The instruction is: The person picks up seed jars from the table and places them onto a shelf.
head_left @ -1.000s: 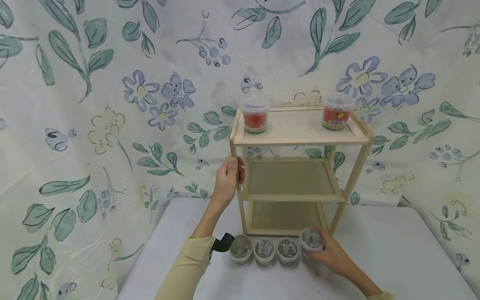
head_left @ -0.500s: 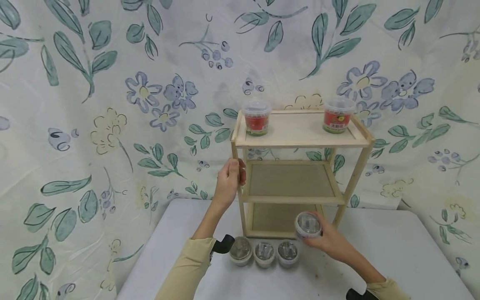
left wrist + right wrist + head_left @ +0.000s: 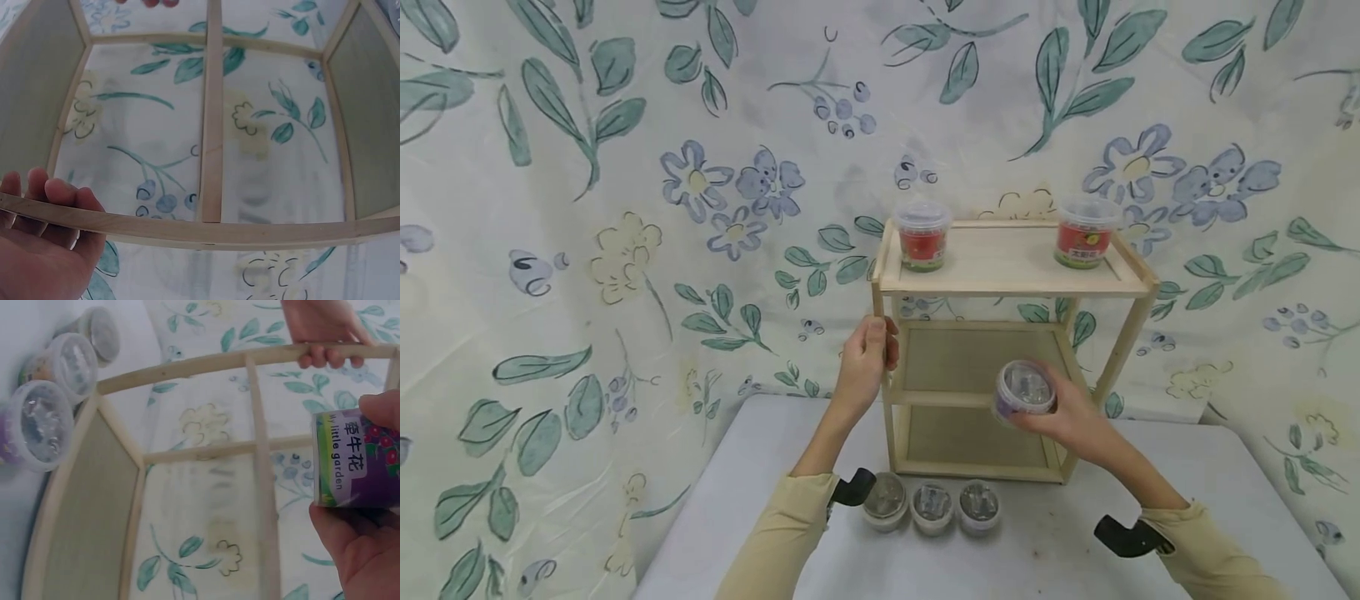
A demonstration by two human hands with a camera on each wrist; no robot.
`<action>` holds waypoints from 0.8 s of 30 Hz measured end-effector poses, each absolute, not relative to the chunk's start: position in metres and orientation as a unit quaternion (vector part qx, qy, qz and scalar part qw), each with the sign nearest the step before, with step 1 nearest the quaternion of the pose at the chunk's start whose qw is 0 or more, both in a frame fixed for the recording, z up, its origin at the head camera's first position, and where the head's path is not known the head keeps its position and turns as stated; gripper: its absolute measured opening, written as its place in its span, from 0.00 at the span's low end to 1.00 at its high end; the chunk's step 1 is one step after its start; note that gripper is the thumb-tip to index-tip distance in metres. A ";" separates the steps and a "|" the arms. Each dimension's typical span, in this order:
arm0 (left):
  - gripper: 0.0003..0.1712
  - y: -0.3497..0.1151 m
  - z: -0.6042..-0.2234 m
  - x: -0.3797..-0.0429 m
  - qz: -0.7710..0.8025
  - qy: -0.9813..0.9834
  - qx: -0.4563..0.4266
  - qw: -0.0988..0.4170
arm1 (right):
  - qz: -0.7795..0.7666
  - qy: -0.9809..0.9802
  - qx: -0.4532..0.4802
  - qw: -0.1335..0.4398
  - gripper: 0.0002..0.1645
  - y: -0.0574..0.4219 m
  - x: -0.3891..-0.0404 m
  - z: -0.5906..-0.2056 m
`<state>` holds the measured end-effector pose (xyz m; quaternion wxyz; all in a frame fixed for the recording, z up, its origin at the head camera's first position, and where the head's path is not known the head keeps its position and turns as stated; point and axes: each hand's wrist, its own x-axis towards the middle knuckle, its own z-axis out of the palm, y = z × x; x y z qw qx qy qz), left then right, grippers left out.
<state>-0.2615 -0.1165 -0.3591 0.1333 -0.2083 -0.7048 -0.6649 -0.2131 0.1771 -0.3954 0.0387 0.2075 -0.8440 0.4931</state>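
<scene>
A three-tier wooden shelf (image 3: pixel 992 262) stands on the white table. My left hand (image 3: pixel 861 362) grips its left front post, and in the left wrist view the fingers (image 3: pixel 59 190) curl over that wooden bar. With my right hand (image 3: pixel 1078 421) I hold a clear-lidded plastic cup (image 3: pixel 1027 388), tilted slightly, in front of the middle tier. Its purple label (image 3: pixel 356 459) reads "My little garden" in the right wrist view, with thumb and fingers on either side of it.
On the top tier sit two red-labelled cups, one at the left (image 3: pixel 922 244) and one at the right (image 3: pixel 1083 243). Three lidded cups (image 3: pixel 932 508) line up on the table before the shelf's foot. A floral cloth (image 3: pixel 737 275) hangs behind.
My right hand has lifted the cup from the right end of the table row up to the middle tier's height. The left hand keeps its grip on the post.
</scene>
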 end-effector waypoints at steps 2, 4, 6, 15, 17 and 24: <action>0.18 -0.116 -0.353 -0.256 -0.665 -0.705 -0.210 0.133 | 0.484 -0.847 0.213 0.047 0.46 0.175 -0.219 -0.390; 0.17 -0.115 -0.346 -0.249 -0.665 -0.704 -0.212 0.133 | 0.474 -0.853 0.212 0.047 0.47 0.171 -0.225 -0.385; 0.17 -0.115 -0.341 -0.243 -0.663 -0.704 -0.213 0.137 | 0.462 -0.860 0.211 0.045 0.48 0.167 -0.232 -0.381; 0.19 -0.116 -0.339 -0.238 -0.664 -0.703 -0.212 0.142 | 0.439 -0.869 0.225 0.034 0.47 0.137 -0.265 -0.365; 0.19 -0.116 -0.339 -0.238 -0.664 -0.704 -0.211 0.140 | 0.441 -0.870 0.219 0.030 0.48 0.130 -0.270 -0.365; 0.17 -0.115 -0.338 -0.237 -0.660 -0.708 -0.209 0.138 | 0.443 -0.876 0.189 0.018 0.52 0.110 -0.284 -0.373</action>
